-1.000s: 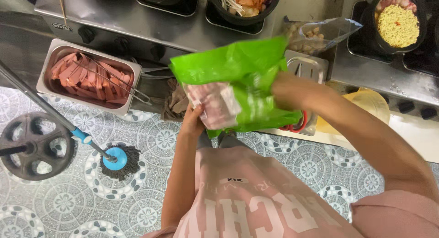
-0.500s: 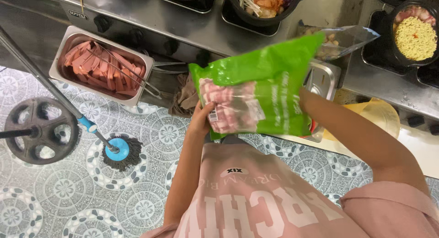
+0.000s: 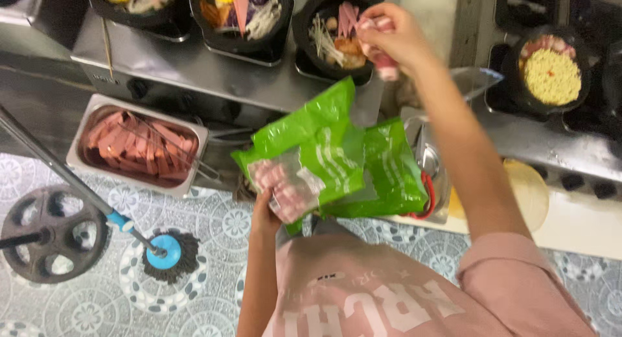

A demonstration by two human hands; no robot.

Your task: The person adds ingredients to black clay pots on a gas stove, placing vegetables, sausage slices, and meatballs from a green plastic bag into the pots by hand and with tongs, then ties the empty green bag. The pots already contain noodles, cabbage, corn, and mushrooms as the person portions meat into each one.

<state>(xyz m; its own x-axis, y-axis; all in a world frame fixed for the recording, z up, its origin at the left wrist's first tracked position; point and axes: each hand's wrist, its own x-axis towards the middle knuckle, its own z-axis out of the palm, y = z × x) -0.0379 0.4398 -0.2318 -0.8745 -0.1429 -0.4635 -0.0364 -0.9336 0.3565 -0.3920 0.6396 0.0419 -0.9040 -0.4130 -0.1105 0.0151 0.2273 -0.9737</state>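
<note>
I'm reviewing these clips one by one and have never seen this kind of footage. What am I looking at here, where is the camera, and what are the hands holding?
There is no machine here: a person wears a camera on the head, so you look straight down at their own arms. The left hand grips a green bag with a clear window showing pink meat slices. The right hand pinches some meat slices over a black bowl of food on the steel counter. A noodle bowl sits on the right. Lower down, a steel tray holds sliced meat, and a mop lies on the tiled floor.
</note>
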